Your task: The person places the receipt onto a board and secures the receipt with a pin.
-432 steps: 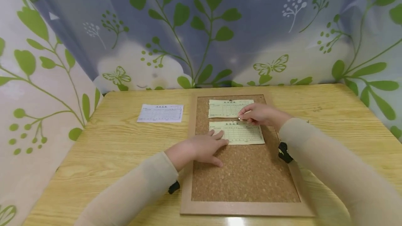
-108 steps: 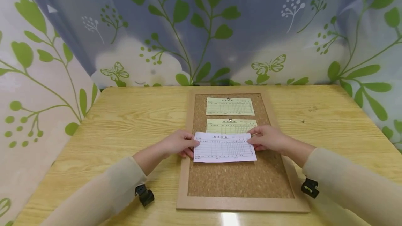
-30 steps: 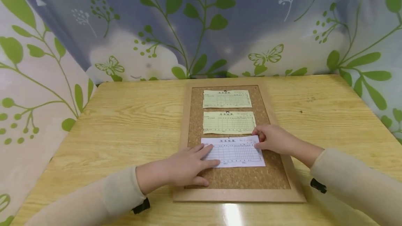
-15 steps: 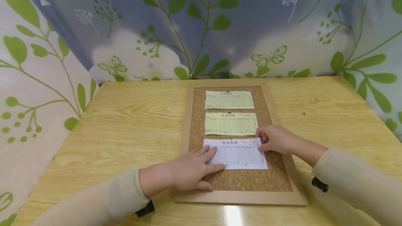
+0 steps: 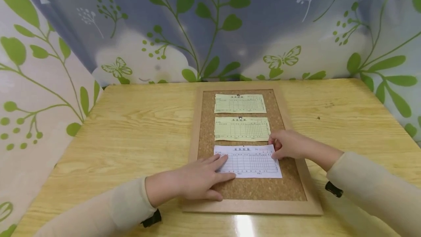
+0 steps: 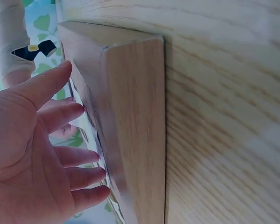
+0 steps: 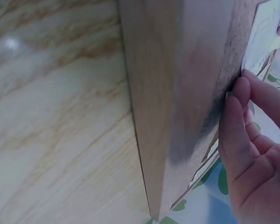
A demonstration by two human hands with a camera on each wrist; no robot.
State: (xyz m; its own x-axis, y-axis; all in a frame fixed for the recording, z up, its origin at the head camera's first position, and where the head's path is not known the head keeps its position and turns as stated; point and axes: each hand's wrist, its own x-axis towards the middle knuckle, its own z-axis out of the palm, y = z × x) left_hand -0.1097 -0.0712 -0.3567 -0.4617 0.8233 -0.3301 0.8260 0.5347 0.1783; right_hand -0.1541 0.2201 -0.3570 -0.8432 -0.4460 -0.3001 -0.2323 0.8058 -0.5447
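Note:
A white printed form slip (image 5: 253, 164) lies on the framed cork board (image 5: 256, 192), just below two yellow printed slips. My left hand (image 5: 200, 178) is spread with fingers straight, its fingertips resting on the slip's left part; the left wrist view shows the palm (image 6: 28, 168) beside the frame. Thumb and fingers of my right hand (image 5: 292, 145) pinch the white slip's upper right edge. Seen from the right wrist, those fingertips (image 7: 240, 91) meet at the paper's corner, close over the cork. Metal pushpins fix the upper yellow slip (image 5: 240, 104) and the lower yellow slip (image 5: 242, 130) at their top edges.
The board's raised wooden frame (image 5: 253, 207) surrounds the cork on a wood-grain table (image 5: 138, 131). A small dark spot (image 5: 318, 118) shows on the table at right. Leaf-patterned cloth (image 5: 230, 28) hangs behind and to the sides.
The white slip went from the table at left onto the board, held by both hands over the second yellow slip, then down below it. In the last second it shifts very slightly right.

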